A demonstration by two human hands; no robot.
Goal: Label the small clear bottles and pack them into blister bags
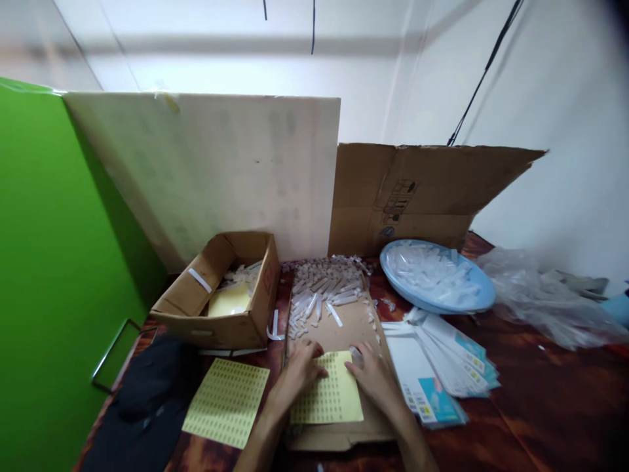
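A yellow sheet of small printed stickers (339, 400) lies on a flat piece of cardboard (339, 341) in front of me. My left hand (303, 367) rests on the sheet's upper left part, thumb and forefinger apart. At the upper right edge is my right hand (371, 373), its thumb on the sheet and its fingers curled around a small whitish translucent piece (356, 354), partly hidden. Many small clear plastic pieces (327, 288) are heaped on the far end of the cardboard. A second sticker sheet (227, 400) lies left of my left arm.
An open cardboard box (265, 288) with papers stands at the back left. On the right are a blue basin (484, 295) of clear plastic pieces, fanned printed packets (442, 367) and a plastic bag (535, 301). A black cloth item (152, 393) lies left. Cardboard panels (221, 164) stand behind.
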